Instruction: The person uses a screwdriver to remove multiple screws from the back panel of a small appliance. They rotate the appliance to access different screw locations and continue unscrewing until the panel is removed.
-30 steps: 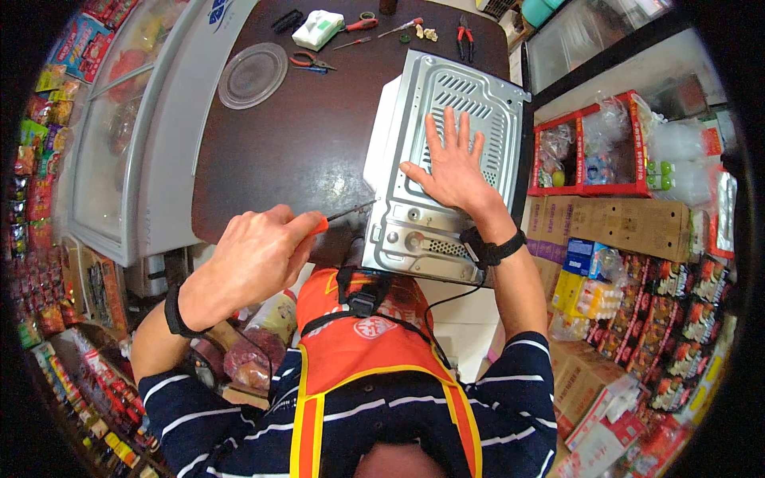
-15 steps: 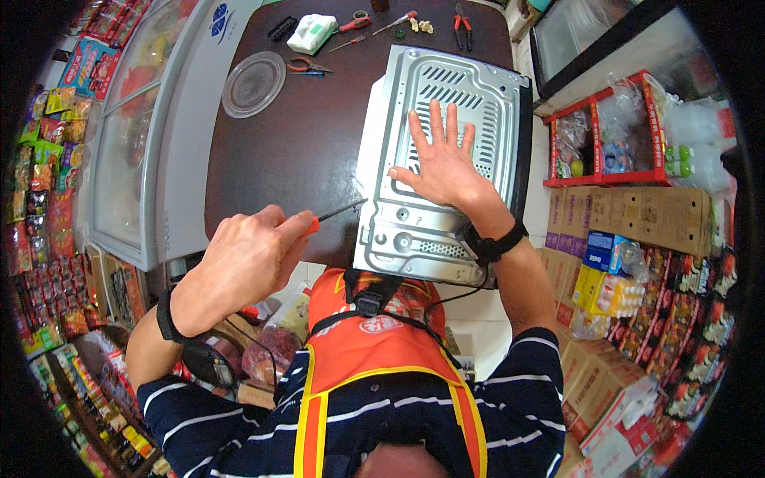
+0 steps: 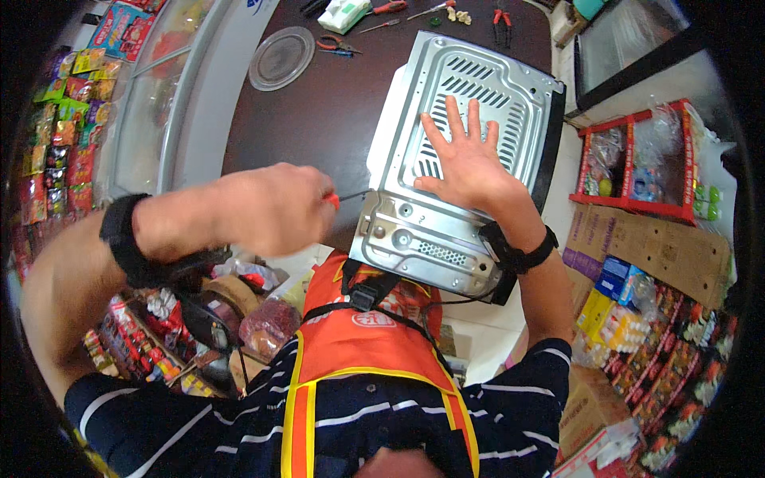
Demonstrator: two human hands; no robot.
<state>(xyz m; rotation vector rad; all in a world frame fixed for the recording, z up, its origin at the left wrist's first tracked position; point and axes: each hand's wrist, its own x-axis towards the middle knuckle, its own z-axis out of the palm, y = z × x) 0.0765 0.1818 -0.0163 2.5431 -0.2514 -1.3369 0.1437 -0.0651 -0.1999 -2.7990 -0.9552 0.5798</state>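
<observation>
A silver metal appliance casing (image 3: 396,151) with slotted vents and a dark far-right side lies on the dark brown table (image 3: 319,127), turned slightly askew. My right hand (image 3: 472,167) rests flat on its vented panel, fingers spread. Wrapped in my left hand (image 3: 275,211) is a screwdriver (image 3: 333,201); only a bit of its red handle shows. The dark shaft points right, its tip at the casing's left edge. Whether the tip sits in a screw or seam is too small to tell.
A round clear plastic lid (image 3: 281,59), pliers (image 3: 339,44), a white packet (image 3: 344,14) and red-handled cutters (image 3: 501,25) lie at the table's back. A red rack (image 3: 633,159) and cardboard boxes (image 3: 661,247) stand right; a glass-topped freezer (image 3: 191,119) stands left.
My left forearm has swung up and outward, its elbow farther left, while the screwdriver tip stays at the casing's left edge. The whole view has shifted and tilted. My right hand stays on the panel.
</observation>
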